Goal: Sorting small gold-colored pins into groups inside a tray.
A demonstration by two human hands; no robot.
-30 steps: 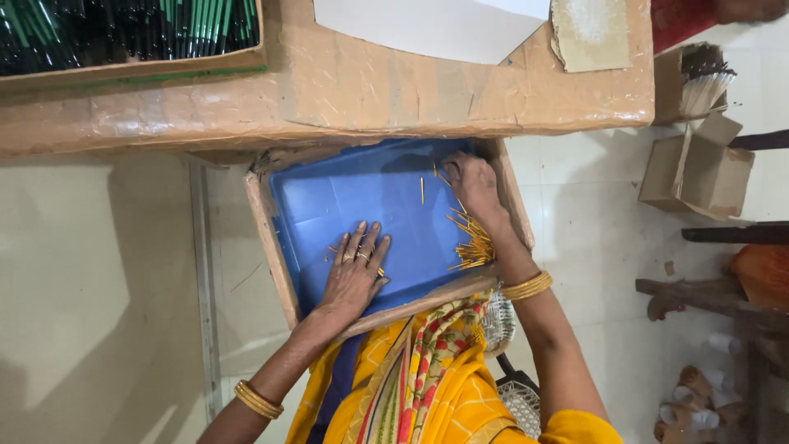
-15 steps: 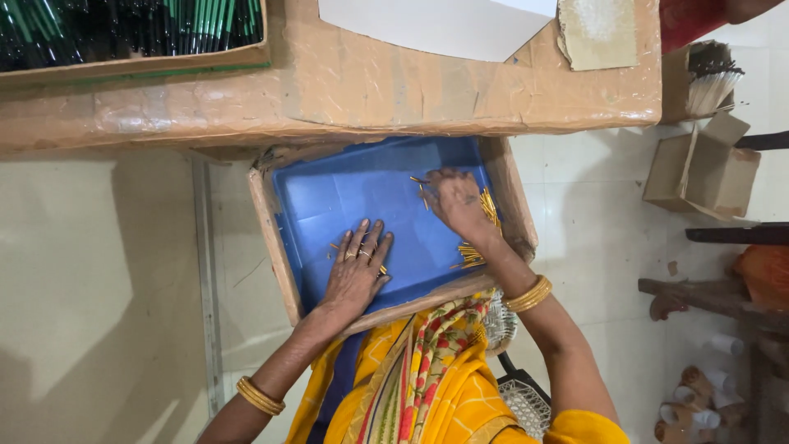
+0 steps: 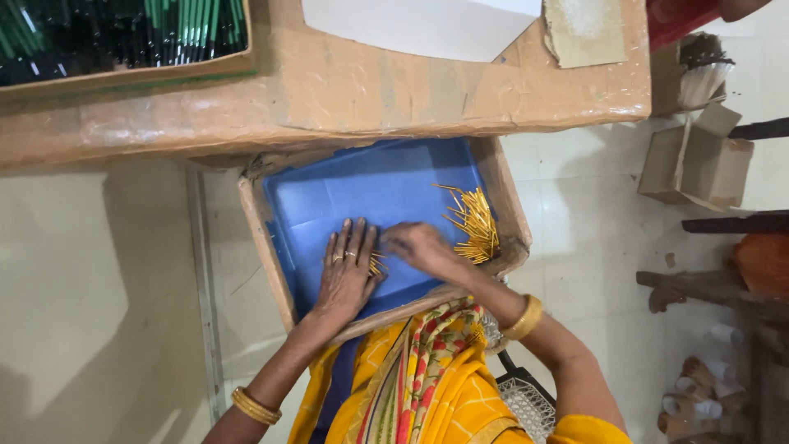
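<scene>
A shallow cardboard-walled tray with a blue lining (image 3: 362, 185) rests on my lap. My left hand (image 3: 347, 271) lies flat on the blue lining, fingers apart, rings on two fingers. My right hand (image 3: 419, 245) is curled beside it, fingertips pinching a few thin yellow sticks (image 3: 376, 265) against the left hand's edge. A loose heap of the same yellow sticks (image 3: 474, 224) lies at the tray's right wall. Gold bangles sit on both wrists.
A brown paper-covered table (image 3: 394, 86) stands beyond the tray, with white sheets (image 3: 419, 25) on it and a box of green and black sticks (image 3: 123, 33) at its left. A small open cardboard box (image 3: 694, 160) and wooden clutter sit on the tiled floor at right.
My right hand has moved from the stick heap at the tray's right wall leftward to meet my left hand, carrying a few sticks. The left hand has stayed flat.
</scene>
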